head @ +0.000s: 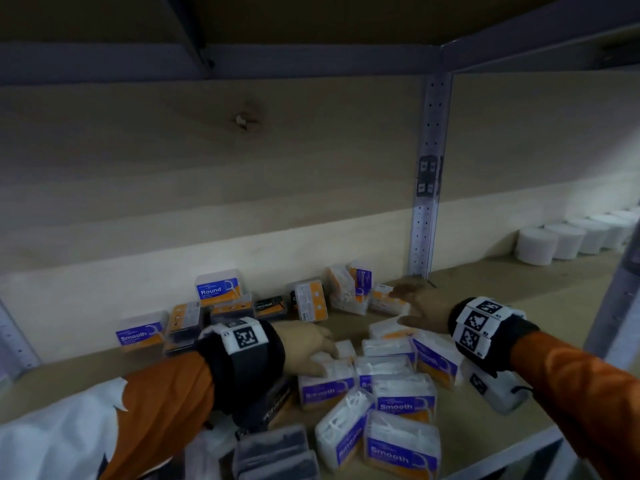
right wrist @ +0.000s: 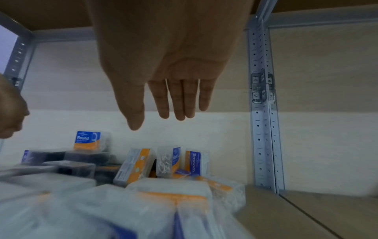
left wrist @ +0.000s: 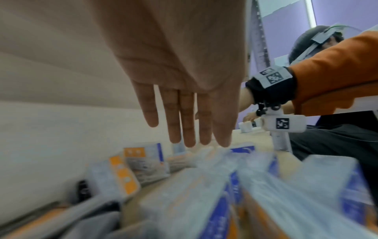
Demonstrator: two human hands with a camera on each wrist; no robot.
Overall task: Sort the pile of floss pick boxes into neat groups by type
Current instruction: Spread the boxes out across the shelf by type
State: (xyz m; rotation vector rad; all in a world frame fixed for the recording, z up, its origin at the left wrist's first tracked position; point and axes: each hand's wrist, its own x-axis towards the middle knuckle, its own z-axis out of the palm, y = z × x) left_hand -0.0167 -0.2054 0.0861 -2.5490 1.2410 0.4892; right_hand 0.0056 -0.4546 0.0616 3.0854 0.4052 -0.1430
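Sorting is barely begun, I judge: the boxes (head: 381, 382) lie jumbled on the shelf (head: 519, 296), purple "Smooth" ones heaped at 6 o'clock, a blue "Round" box (head: 218, 287) and dark ones mixed at 10 o'clock. My left hand (head: 304, 341) and right hand (head: 424, 306) hover flat, fingers straight, holding nothing.

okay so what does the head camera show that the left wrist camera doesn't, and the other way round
Only the head view shows the Round box standing on top at the back and the white rolls further along the shelf. Only the left wrist view shows the left hand from beneath, fingers straight, holding nothing. Both show the right hand with its tagged wristband and the Smooth boxes.
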